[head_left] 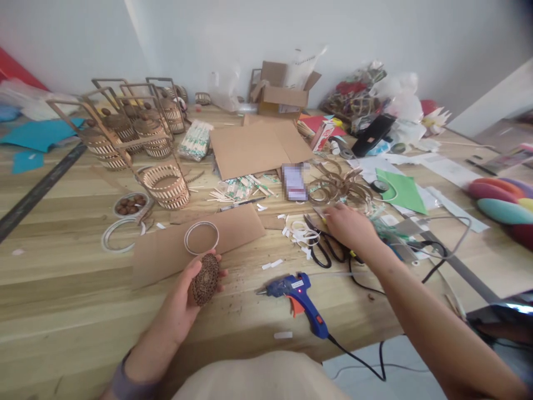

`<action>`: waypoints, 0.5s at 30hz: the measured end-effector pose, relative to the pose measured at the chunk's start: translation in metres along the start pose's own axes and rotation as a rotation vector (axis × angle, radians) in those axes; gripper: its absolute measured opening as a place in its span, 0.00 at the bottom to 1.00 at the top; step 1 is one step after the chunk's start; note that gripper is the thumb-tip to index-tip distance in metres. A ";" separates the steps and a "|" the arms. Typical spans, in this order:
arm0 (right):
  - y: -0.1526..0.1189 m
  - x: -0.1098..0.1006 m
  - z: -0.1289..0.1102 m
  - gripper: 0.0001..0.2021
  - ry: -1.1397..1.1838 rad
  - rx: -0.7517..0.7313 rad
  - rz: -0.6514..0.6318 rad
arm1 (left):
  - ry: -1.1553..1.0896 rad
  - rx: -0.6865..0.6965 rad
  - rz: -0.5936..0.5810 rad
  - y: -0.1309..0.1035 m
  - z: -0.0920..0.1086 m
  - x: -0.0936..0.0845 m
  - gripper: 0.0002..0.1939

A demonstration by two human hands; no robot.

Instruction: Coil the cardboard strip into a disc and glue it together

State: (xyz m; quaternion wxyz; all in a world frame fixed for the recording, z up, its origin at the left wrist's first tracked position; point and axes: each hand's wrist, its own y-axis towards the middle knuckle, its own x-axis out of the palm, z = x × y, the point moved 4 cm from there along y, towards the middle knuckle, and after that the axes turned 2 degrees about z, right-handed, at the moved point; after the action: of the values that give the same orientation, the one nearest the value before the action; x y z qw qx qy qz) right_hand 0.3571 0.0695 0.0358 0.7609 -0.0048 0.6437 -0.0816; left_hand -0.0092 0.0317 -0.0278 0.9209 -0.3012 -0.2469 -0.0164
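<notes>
A brown round disc with a coiled, textured face (205, 279) is gripped along its edge by my left hand (189, 286), the thumb on the near side and fingertips showing behind. My right hand (350, 226) reaches out over the table just right of the black-handled scissors (322, 244). Its fingers are curled downward, and what lies between them is hidden; small yellow parts show beside it and under the wrist. Between my hands and closer to me lies a blue glue gun (297, 289) with an orange trigger and a small red light. A white-edged ring (201, 238) rests on a cardboard strip (237, 230) beyond the disc.
Woven stick baskets with tall handles (166, 186) stand at left, by a bowl of brown nuts (132, 204). Cardboard sheets (258, 147), a phone (294, 182), brown strip coils (341, 186) and green paper (402, 189) lie farther back. The glue gun's cord (353, 355) drops off the near edge.
</notes>
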 end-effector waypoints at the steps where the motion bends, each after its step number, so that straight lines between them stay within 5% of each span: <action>1: 0.006 -0.004 -0.020 0.16 0.021 -0.073 0.031 | 0.005 0.005 -0.001 0.000 0.000 0.000 0.30; 5: 0.039 -0.009 -0.096 0.19 0.123 -0.394 0.066 | 0.023 0.022 -0.003 0.000 -0.001 -0.001 0.30; 8: 0.069 -0.002 -0.124 0.15 0.145 -0.430 0.065 | 0.035 0.022 -0.011 0.001 -0.001 0.000 0.30; 15: 0.079 0.011 -0.099 0.11 0.081 -0.356 0.007 | 0.074 0.045 -0.020 0.000 0.000 0.003 0.29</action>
State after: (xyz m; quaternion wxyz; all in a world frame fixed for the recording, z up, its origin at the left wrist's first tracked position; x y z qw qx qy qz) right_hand 0.2709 0.1555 -0.0012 0.7216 -0.1341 0.6782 0.0361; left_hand -0.0066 0.0325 -0.0263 0.9357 -0.2771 -0.2160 -0.0313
